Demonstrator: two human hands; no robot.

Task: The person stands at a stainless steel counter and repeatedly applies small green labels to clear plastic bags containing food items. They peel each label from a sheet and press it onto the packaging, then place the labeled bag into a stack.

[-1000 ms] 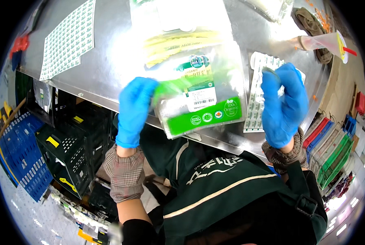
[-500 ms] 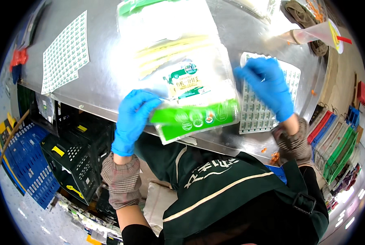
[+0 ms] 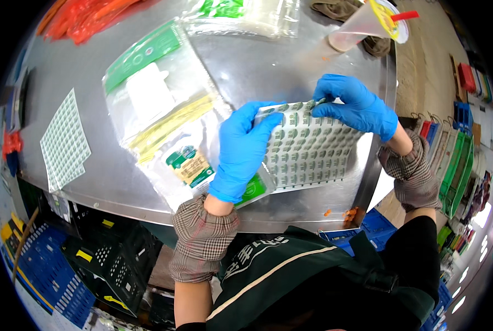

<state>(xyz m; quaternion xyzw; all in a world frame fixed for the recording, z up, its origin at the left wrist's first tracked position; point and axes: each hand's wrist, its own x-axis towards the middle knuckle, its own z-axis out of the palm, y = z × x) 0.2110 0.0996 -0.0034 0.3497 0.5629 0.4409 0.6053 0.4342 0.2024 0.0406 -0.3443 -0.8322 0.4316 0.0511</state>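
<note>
Seen from above, clock face centred on a sheet of small green-and-white stickers, held by its top edge over a shiny metal table. At 9 o'clock, the blue-gloved left hand, wrapped around the sheet's upper left corner, thumb on the printed face, fingers mostly hidden behind. At 1 o'clock, the right hand, also gloved, thumb and fingertip in a narrow pinch on the top edge — impossible to tell whether also gripping a loose sticker. Between 9 and 10 o'clock, a clear plastic bag with green bands and a label, lying flat, its near end partly behind the left hand and overlapped by the sheet.

Possible trouble: a creased or torn sheet, from pulling the two hands apart too hard; a sticker folded or stuck to a fingertip, from clumsy gloved handling; the bag dragged askew, from sliding the sheet across its end. Also worth watching — the cup at 1 o'clock, easily tipped by a wide swing outward, and the orange crumbs at 5 o'clock, likely to cling to any bare sticky side.
</note>
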